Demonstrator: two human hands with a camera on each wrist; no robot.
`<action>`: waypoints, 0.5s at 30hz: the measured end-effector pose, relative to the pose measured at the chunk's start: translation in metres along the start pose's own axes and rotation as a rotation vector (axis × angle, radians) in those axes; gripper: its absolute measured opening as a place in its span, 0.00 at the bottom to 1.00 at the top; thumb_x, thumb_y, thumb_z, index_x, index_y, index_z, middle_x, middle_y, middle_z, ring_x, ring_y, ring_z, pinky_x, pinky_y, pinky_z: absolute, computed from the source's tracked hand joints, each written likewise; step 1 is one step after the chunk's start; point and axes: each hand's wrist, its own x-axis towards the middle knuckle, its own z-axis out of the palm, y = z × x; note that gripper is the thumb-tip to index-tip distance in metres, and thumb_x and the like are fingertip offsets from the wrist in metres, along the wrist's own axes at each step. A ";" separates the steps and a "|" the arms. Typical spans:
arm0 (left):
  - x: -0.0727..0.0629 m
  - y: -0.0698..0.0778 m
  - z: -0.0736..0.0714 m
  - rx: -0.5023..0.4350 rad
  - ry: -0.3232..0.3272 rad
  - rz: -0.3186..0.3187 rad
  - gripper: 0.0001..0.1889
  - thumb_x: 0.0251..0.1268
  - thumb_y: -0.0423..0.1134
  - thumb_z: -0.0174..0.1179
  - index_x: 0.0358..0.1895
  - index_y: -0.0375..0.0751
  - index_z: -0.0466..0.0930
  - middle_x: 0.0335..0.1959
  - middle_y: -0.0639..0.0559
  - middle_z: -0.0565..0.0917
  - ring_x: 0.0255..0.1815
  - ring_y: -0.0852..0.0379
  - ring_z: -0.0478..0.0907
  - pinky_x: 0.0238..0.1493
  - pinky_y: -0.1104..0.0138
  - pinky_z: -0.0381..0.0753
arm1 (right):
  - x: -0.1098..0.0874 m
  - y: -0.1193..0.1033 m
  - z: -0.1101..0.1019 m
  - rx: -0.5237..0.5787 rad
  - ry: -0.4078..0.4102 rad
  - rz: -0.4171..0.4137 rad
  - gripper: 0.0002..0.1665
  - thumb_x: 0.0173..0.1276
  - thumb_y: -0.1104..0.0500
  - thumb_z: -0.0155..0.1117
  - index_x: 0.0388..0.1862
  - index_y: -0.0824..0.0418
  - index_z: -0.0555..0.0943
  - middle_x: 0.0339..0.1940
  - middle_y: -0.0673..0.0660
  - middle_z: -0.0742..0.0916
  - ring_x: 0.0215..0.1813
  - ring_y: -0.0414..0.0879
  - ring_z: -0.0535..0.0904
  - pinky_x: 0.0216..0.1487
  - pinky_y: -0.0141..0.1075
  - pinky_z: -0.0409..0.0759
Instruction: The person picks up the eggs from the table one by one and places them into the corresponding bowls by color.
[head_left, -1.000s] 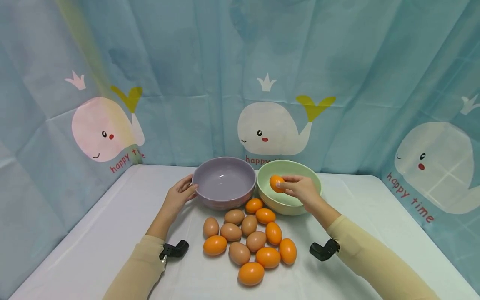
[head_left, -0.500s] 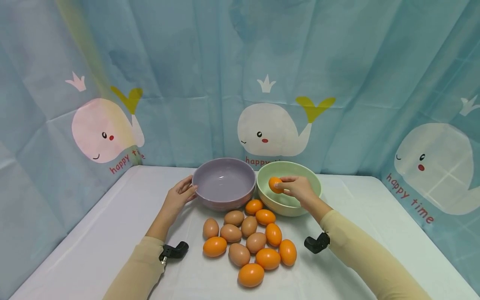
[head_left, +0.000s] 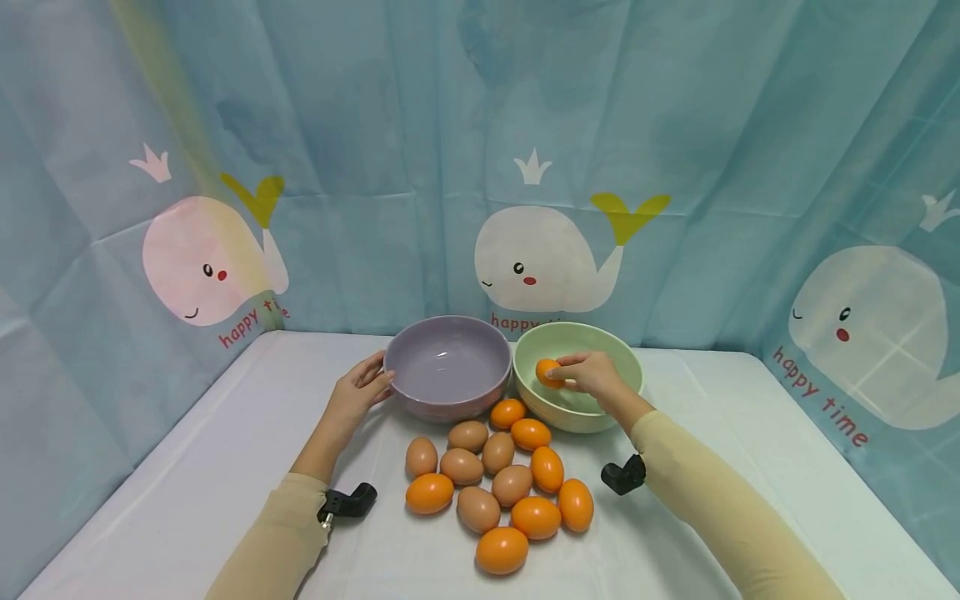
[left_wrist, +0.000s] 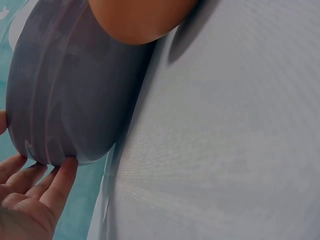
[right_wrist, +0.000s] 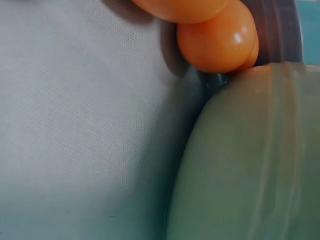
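In the head view my right hand [head_left: 600,379] pinches an orange egg [head_left: 549,373] between thumb and fingers, inside the opening of the light green bowl [head_left: 577,336]. That hand is out of sight in the right wrist view, where the green bowl's outer wall [right_wrist: 235,165] fills the right side. My left hand [head_left: 357,390] holds the purple bowl [head_left: 450,400] at its left side. The left wrist view has its fingertips [left_wrist: 67,162] against the bowl's outer wall, the thumb near the rim.
Several brown eggs [head_left: 462,466] and orange eggs [head_left: 536,517] lie grouped on the white tablecloth [head_left: 187,467] before the bowls. An orange egg [head_left: 508,413] sits close by both bowls. Behind the table hangs a blue curtain [head_left: 360,167] with whale prints.
My right hand has lowered slightly into the green bowl with the orange egg, its forearm shifting left. The left hand and the purple bowl hold their place.
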 end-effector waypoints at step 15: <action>-0.003 0.006 0.001 -0.012 0.006 -0.019 0.34 0.75 0.43 0.56 0.79 0.41 0.53 0.80 0.44 0.58 0.80 0.46 0.57 0.61 0.72 0.81 | 0.008 0.003 0.003 -0.043 -0.006 0.031 0.26 0.63 0.63 0.72 0.58 0.72 0.80 0.64 0.67 0.80 0.59 0.52 0.80 0.56 0.39 0.87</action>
